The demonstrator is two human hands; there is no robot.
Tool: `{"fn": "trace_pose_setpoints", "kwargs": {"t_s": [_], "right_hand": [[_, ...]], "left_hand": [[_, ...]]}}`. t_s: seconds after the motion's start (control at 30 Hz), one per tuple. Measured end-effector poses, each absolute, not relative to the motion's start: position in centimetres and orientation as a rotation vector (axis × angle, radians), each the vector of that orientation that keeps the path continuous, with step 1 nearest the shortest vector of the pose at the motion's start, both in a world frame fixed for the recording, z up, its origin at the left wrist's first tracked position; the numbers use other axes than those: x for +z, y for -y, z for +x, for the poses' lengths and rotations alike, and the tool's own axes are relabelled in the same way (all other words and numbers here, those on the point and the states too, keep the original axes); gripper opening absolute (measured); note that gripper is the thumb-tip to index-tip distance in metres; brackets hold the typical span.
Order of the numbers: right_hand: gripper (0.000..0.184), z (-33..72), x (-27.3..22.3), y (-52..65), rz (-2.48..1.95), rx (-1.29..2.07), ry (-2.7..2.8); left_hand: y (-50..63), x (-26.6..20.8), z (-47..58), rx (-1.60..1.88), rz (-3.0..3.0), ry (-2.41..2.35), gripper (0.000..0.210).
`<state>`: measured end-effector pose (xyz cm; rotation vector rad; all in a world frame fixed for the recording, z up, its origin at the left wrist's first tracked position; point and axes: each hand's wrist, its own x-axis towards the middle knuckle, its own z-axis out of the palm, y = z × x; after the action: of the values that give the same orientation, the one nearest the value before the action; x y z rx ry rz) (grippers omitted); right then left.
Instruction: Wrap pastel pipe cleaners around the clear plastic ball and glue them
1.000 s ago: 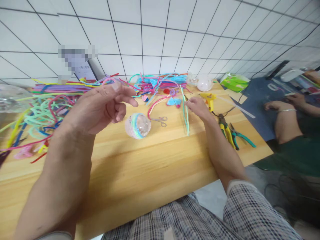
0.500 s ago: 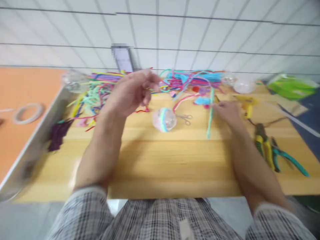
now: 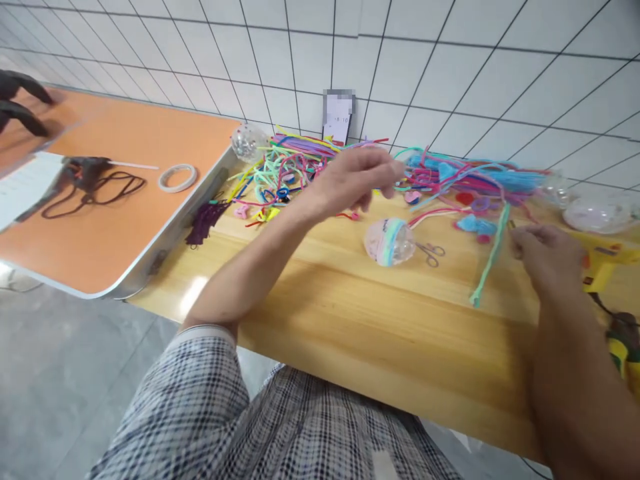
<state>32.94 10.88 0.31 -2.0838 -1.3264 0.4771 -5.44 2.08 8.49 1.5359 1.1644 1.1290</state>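
My left hand [image 3: 357, 177] hovers over the table near the back, palm down, its fingers loosely bent and apart with nothing seen in them. Below and right of it lies a clear ball [image 3: 390, 241] with a pastel band around it, and small scissors [image 3: 432, 253] touch or nearly touch its right side. My right hand [image 3: 547, 257] is closed at the right, a thin dark tip showing at its fingers; the rest of what it grips is hidden. Just left of that hand hangs a mint-green pipe cleaner [image 3: 493, 257], apart from the fingers.
Pipe cleaners [image 3: 295, 163] and blue and pink ones [image 3: 480, 177] lie along the tiled wall. A phone [image 3: 339, 117] leans there. A yellow glue gun [image 3: 605, 260] and clear balls [image 3: 597, 213] are at right; a tape roll [image 3: 177, 178] sits on the orange table [image 3: 140, 233].
The view has swung left, showing more of the orange table. My left hand stays raised with its fingers bent; my right hand remains closed beside the mint-green pipe cleaner.
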Motion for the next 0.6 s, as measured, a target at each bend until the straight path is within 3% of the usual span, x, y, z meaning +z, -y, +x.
{"fn": "trace_pose_setpoints", "kwargs": {"t_s": [0.1,0.23,0.33,0.43,0.6], "right_hand": [[0.034,32.5,0.1,-10.8,-2.047,0.454,1.303],[0.033,32.3,0.3,-10.7,-2.063,0.489,1.283],[0.03,32.2,0.9,-10.4,-2.091,0.521,1.32],[0.028,32.1,1.2,-10.4,-2.129,0.503,1.328],[0.025,32.4,0.7,-10.5,-2.026,0.504,1.359]], "left_hand": [[-3.1,7.5,-12.9,1.248,1.605,-1.599,0.019],[-6.0,5.0,-22.3,1.103,1.486,-2.008,0.014],[-8.5,3.1,-25.5,1.122,1.468,-2.174,0.022],[-10.3,1.5,-26.1,1.103,1.447,-2.226,0.028],[-10.3,-0.8,-26.0,1.063,1.463,-2.019,0.018]]}}
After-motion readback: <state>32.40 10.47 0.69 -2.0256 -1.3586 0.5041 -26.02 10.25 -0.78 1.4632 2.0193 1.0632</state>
